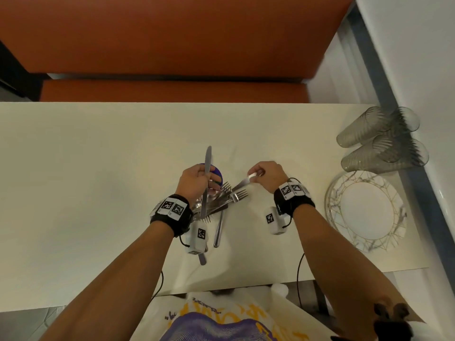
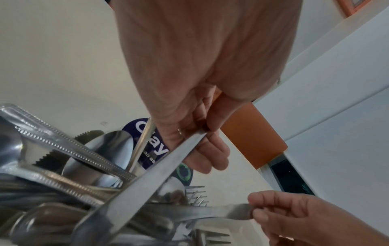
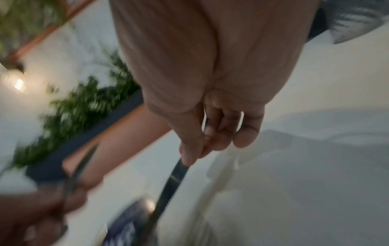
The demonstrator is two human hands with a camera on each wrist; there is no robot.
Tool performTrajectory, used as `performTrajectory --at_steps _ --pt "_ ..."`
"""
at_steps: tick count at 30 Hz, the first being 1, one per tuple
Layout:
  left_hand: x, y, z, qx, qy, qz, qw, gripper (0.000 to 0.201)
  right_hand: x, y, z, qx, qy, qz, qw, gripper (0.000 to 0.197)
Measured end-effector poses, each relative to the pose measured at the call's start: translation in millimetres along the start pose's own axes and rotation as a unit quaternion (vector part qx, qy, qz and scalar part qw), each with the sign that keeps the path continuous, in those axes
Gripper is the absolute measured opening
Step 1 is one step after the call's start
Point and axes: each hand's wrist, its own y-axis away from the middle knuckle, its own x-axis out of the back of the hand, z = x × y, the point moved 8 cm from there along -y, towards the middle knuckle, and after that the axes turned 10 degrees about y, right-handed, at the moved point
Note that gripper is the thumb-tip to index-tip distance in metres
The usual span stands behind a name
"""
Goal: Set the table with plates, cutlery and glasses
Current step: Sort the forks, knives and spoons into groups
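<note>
Steel cutlery pile point(image 1: 216, 203) lies mid-table point(image 1: 98, 168), beside blue packet point(image 1: 218, 174). Left hand point(image 1: 194, 180) grips knife point(image 1: 206, 178), blade pointing away from person. Right hand point(image 1: 268, 174) pinches one piece by handle end point(image 2: 242, 210); type uncertain, handle runs into pile. Plates point(image 1: 364, 210) stacked at right edge, glasses point(image 1: 384, 141) lying beside them; none set out. Risk: pinched piece snags crossed forks point(image 1: 236, 194), drags pile, scatters pieces. Risk: thin pinch slips, piece drops.
</note>
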Motion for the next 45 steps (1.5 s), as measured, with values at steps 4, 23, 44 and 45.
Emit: performTrajectory --at_steps 4,23,44,45 --pt "4 1 8 -0.027 -0.012 0.006 1.0 0.022 28 9 -20 0.019 -0.076 -0.027 0.997 0.013" --pt "-2 45 45 -0.121 0.007 -0.089 0.989 0.026 76 66 -163 0.146 -0.172 0.05 0.973 0.025" --pt "9 66 46 -0.088 0.093 -0.108 0.986 0.037 45 65 -168 0.076 -0.175 0.213 0.958 0.023" --pt "10 65 45 -0.084 0.097 -0.111 0.985 0.036 44 62 -168 0.074 -0.184 0.206 0.958 0.023"
